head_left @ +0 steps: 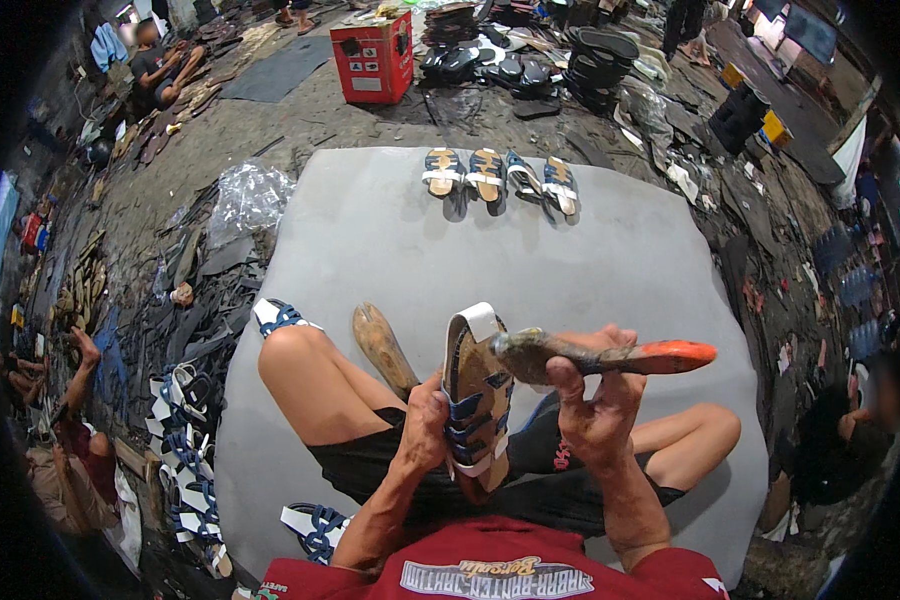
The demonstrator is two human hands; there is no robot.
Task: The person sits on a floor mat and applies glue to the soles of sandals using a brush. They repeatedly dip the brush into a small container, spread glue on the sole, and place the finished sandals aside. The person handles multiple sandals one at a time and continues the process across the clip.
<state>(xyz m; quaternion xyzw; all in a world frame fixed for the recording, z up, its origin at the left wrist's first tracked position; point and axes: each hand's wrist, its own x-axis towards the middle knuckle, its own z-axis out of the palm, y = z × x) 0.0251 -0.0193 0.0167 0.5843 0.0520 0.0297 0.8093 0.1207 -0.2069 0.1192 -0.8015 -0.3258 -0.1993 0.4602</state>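
Observation:
My left hand [425, 425] is closed around the side of a sandal [475, 410] with dark blue straps and white bands, held upright over my lap. In my right hand [602, 405] is a long, worn tool [660, 357] with an orange end on the right and a broad dark end on the left. That dark end is close to the sandal's upper part; whether they touch I cannot tell. Beside my left hand, a worn wooden shoe last [378, 340] slants up from behind my left leg.
A grey mat [370, 230] lies under me, with several finished-looking sandals [485, 175] along its far edge. More blue and white sandals [190, 450] line the left side. Beyond are a red box [372, 62], stacked dark soles [598, 65], clear plastic [250, 200], scraps and other people.

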